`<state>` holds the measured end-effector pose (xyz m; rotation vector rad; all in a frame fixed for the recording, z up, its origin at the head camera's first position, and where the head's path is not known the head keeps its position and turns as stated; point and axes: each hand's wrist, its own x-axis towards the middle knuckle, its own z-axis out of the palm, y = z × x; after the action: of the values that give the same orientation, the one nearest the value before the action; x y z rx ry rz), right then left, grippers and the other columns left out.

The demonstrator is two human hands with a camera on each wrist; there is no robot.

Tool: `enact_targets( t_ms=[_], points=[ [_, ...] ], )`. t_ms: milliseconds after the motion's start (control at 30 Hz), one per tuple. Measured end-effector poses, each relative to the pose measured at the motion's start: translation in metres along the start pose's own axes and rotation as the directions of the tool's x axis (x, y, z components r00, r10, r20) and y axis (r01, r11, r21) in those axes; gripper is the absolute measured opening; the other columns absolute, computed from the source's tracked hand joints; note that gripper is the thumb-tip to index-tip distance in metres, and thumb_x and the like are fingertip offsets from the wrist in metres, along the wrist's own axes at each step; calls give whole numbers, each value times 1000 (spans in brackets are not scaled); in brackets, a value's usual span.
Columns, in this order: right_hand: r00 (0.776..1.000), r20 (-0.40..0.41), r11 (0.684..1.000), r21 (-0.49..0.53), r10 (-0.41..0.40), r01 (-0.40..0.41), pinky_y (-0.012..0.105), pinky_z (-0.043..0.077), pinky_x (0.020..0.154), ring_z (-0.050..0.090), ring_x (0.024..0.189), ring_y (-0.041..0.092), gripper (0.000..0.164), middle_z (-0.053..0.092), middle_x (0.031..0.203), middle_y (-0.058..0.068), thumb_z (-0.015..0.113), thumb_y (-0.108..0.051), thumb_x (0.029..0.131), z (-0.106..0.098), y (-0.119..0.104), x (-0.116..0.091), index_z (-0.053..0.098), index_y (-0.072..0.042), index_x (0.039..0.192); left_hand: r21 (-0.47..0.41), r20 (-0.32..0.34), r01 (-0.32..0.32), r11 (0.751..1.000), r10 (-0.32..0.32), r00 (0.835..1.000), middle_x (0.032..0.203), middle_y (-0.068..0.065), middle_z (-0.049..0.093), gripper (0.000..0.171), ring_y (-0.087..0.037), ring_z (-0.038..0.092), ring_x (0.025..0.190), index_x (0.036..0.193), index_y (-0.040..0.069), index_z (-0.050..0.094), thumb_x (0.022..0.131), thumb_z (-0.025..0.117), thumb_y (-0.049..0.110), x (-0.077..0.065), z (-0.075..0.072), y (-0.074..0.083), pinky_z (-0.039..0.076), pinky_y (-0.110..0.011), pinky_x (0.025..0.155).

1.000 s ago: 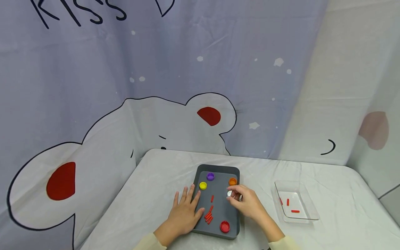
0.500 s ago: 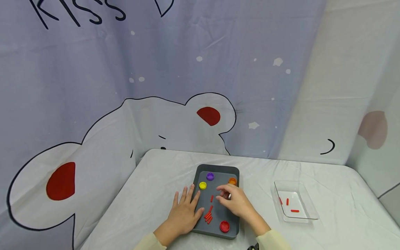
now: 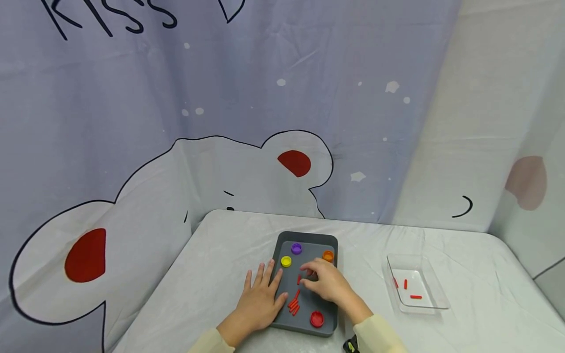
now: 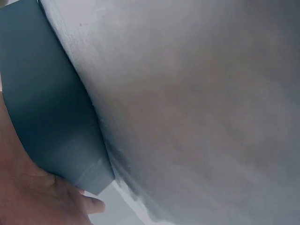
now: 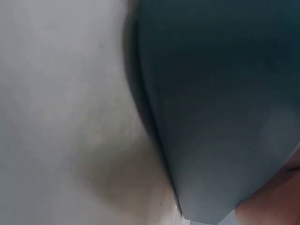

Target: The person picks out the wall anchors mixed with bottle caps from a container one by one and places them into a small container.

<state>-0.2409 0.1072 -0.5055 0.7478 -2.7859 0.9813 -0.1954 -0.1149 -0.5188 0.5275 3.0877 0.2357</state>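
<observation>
Leftward over the gray tray (image 3: 307, 302) the right hand (image 3: 325, 280) has been moved since the earlier frame, its index finger and thumb parted, with nothing seen held between them. Just left of their tips, near the tray's middle, a single red stick (image 3: 298, 279) is laid, its long axis pointed roughly along the tray's length. It is approached less closely by the left hand (image 3: 260, 303), whose straight fingers are spread at the left rim.

head view: bright, soft, even light on my white cloth-covered table (image 3: 238, 238) | my left wrist view: dim, hazy, table blurred, shadow along the dark grey rectangular tray (image 4: 51, 89) | my right wrist view: soft focus, tray darkest at top, blurred shadow beside it
</observation>
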Motion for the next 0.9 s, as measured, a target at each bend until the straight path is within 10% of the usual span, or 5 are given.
enact_targets(
  t_ms=[400,900],
  points=[
    [1000,-18,959,-283,-14,8,34,40,71,57,84,17,29,61,89,-3,85,-37,81,13,-2,7,80,-18,102,-1,2,-10,1000,10,1000,169,-14,17,66,-41,17,154,159,14,37,106,39,53,-1,-2,0,10,-66,119],
    [997,-8,938,-340,72,-70,32,36,70,52,83,16,35,62,96,-4,86,-45,78,16,-5,8,81,-21,103,-4,1,-10,1000,10,1000,169,-14,16,66,-41,16,154,159,14,36,106,41,52,1,0,-2,10,-66,119]
  ],
)
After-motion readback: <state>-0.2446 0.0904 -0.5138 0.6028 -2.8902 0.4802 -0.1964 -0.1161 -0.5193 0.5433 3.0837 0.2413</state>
